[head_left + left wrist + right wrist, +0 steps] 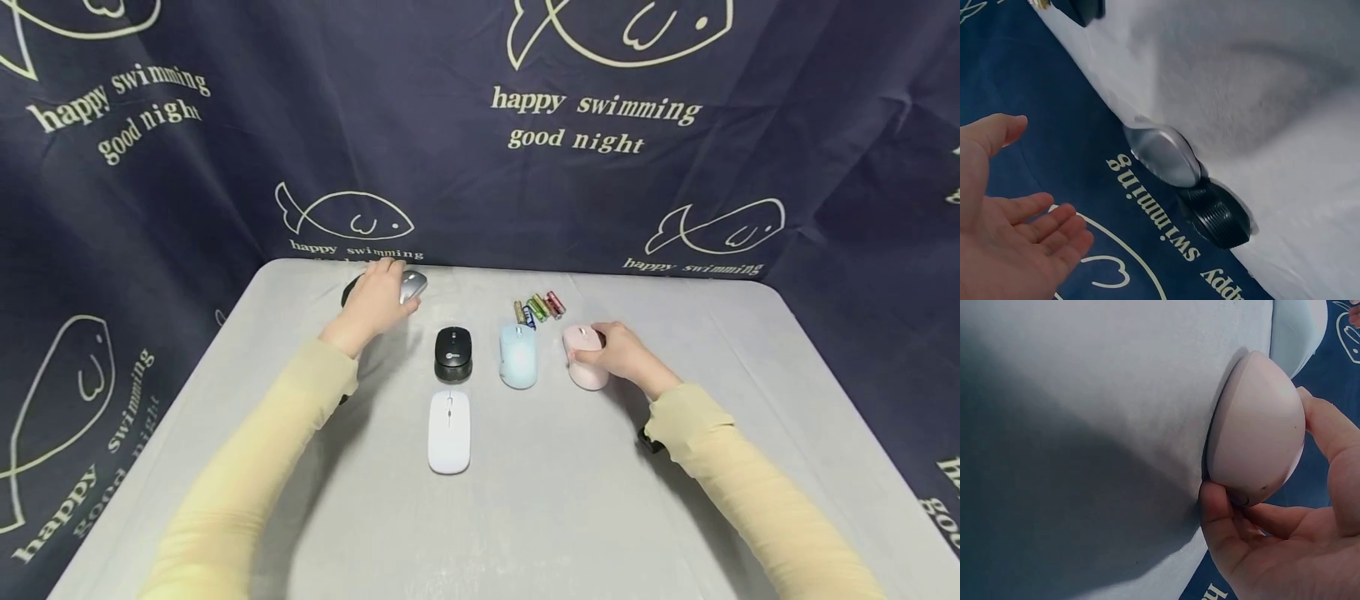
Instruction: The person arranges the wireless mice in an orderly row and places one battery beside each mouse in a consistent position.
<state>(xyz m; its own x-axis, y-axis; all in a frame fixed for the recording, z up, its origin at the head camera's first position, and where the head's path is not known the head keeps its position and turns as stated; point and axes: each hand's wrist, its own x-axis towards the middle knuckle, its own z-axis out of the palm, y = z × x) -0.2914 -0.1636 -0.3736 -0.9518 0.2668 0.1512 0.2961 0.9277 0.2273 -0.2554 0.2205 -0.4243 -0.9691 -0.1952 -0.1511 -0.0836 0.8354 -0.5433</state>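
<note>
The left hand [375, 302] is hovering near a silver mouse [414, 286], its grip loosely spread and holding nothing. Past a light-blue mouse [518, 358], a pink mouse [587, 372] is sitting on the tabletop [555, 492], the right hand [624, 354] pinching it.

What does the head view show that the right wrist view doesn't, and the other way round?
Only the head view shows the batteries, the gray mouse, the white mouse and the black mouse just beyond it. Only the right wrist view shows the pink mouse close and side-on, with small dark specks on its shell. Both show the right hand gripping that mouse, the light blue mouse, the table and the printed cloth.
</note>
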